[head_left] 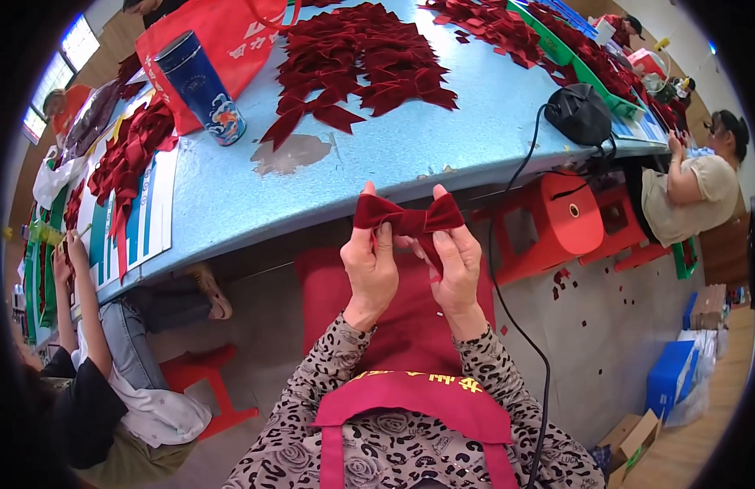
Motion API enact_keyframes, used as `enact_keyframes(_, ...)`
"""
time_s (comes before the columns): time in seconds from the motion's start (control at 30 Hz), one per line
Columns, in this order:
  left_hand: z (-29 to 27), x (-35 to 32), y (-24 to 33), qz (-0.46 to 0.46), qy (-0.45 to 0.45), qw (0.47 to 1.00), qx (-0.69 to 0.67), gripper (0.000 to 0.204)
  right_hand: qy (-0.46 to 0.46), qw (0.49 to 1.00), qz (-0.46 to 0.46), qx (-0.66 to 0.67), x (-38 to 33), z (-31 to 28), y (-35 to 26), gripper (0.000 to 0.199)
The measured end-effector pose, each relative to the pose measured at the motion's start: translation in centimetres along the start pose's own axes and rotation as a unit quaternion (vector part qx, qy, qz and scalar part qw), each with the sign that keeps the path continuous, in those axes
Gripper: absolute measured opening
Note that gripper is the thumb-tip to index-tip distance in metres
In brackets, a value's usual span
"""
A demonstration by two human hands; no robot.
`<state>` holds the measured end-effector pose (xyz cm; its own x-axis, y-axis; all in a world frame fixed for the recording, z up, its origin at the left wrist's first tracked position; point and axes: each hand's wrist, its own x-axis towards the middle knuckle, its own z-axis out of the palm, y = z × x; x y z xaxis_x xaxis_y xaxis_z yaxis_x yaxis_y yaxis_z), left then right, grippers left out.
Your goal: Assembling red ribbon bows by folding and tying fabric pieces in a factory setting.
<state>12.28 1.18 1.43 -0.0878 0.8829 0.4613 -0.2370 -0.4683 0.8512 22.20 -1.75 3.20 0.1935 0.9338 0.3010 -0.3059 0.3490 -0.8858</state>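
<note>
Between my two hands, above my lap and just short of the table's front edge, is a dark red velvet bow (pixel 406 218). My left hand (pixel 371 265) pinches its left loop, thumb in front and fingers behind. The right loop is held the same way by my right hand (pixel 456 265). A tail of the bow hangs down beside my right thumb. On the blue table (pixel 377 155) ahead lies a large pile of finished-looking red bows (pixel 357 61). My fingers behind the fabric are partly hidden.
A dark blue tumbler (pixel 200 88) and a red bag (pixel 231 41) stand at the table's left. A black pouch (pixel 579 114) sits right, its cable (pixel 516 322) hanging past my right arm. Red stools (pixel 549 220) are under the table. Co-workers sit left (pixel 100 383) and right (pixel 691 191).
</note>
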Motion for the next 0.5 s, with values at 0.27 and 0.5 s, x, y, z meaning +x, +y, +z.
enact_keyframes(0.27, -8.4, -0.7, 6.0, -0.142, 0.032, 0.953, -0.266, 0.043, -0.041, 0.923, 0.109, 0.366, -2.6, 9.4, -0.2, 0.047)
enact_keyframes(0.5, -7.5, -0.6, 6.8, 0.041, 0.055, 0.996, 0.059, 0.043, 0.002, 0.971, 0.104, 0.215, -3.2, 9.6, -2.4, 0.047)
